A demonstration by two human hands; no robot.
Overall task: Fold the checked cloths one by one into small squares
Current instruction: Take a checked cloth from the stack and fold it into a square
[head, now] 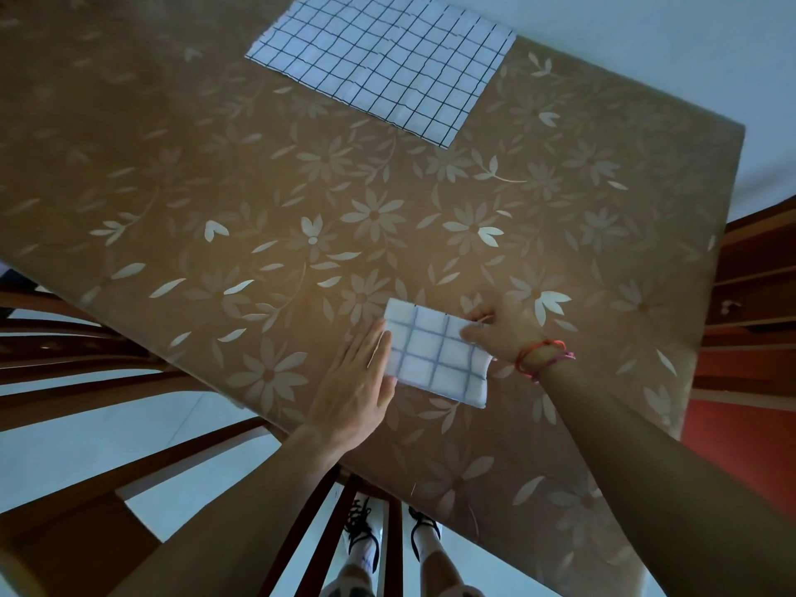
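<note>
1 folded cloth (437,353) nearly done; left hand (357,381) flat against edge; right hand (504,333) pinches corner; far cloth (383,66) not yet folded

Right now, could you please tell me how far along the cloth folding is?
Done: the near checked cloth is already folded down to a small, nearly square pad. In hand: the left hand presses flat on its left edge while the right hand pinches its right edge. Left: the larger checked cloth lies flat, unfolded, at the far side of the table.
</note>
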